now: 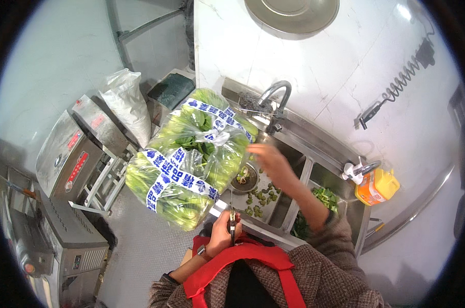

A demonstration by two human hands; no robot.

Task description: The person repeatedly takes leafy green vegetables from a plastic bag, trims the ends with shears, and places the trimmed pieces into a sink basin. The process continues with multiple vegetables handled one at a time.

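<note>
A large clear plastic bag of leafy green vegetables (190, 161), crossed by printed blue-and-white tape, stands at the sink's left side. My left hand (225, 231), with a watch on its wrist, is closed on a knife with a dark handle (232, 227), its thin blade pointing away from me. Blurred, my right hand (266, 159) reaches over the left sink basin to the bag's right edge; whether it touches the bag I cannot tell. Under it are a round metal strainer bowl (244, 178) with some scraps in it and scattered green vegetable pieces (261, 198).
A chrome faucet (280, 96) rises behind the basins. Leafy greens (325, 198) lie in the right basin. A yellow-and-orange jug (376, 186) stands at the right. On the left are a white woven sack (126, 104), a metal machine (68, 154) and a steel cabinet (68, 231).
</note>
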